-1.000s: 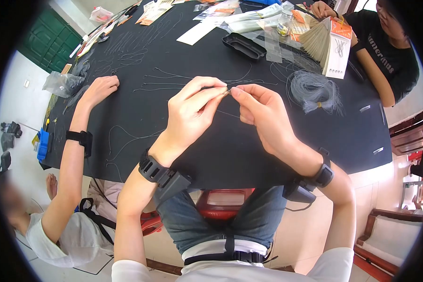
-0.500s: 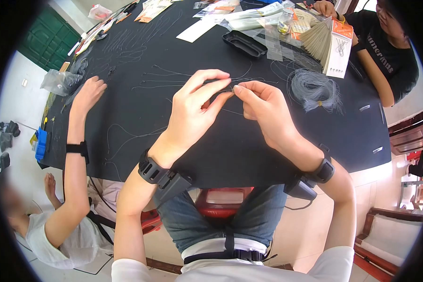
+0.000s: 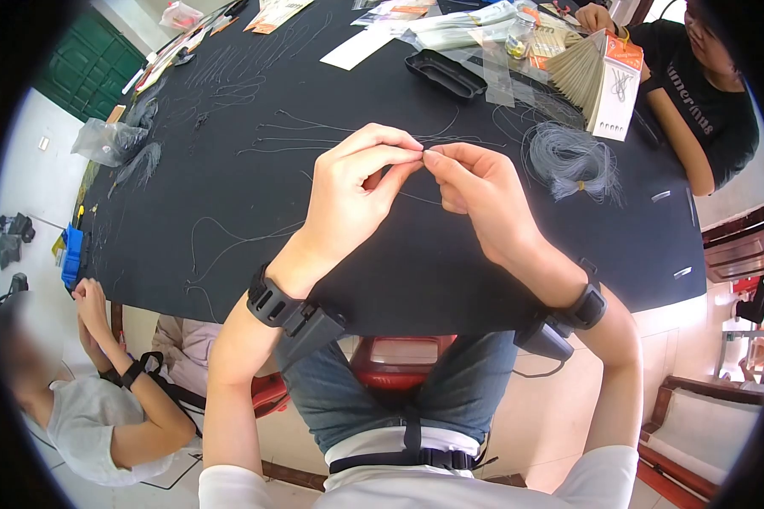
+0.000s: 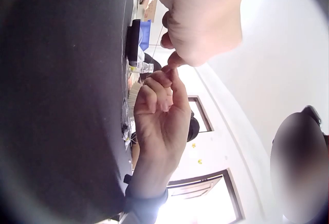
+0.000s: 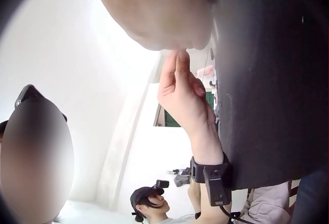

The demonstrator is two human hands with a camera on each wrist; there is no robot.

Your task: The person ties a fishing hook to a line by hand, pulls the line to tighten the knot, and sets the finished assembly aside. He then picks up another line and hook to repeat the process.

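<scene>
Above the black table (image 3: 450, 280), the fingertips of both hands meet. My left hand (image 3: 352, 187) pinches between thumb and fingers, right against the tips of my right hand (image 3: 484, 191), which also pinches with thumb and index finger. A thin grey fishing line (image 3: 420, 199) shows between the hands, and its pinched part is hidden by the fingers. In the left wrist view the right hand (image 4: 162, 116) has its other fingers curled. Several lengths of line (image 3: 293, 150) lie just beyond the left hand, and a looped line (image 3: 221, 246) lies near its wrist.
A coil of fishing line (image 3: 573, 165) lies to the right, near a fanned stack of cards (image 3: 611, 93). Behind are a black tray (image 3: 446, 75) and a small jar (image 3: 518, 42). People sit at left and far right. A plastic bag (image 3: 110, 142) rests at the left edge.
My hands stay together; the left fingers have closed in on the right fingertips after being spread apart slightly. The person on the left has drawn an arm back off the table.
</scene>
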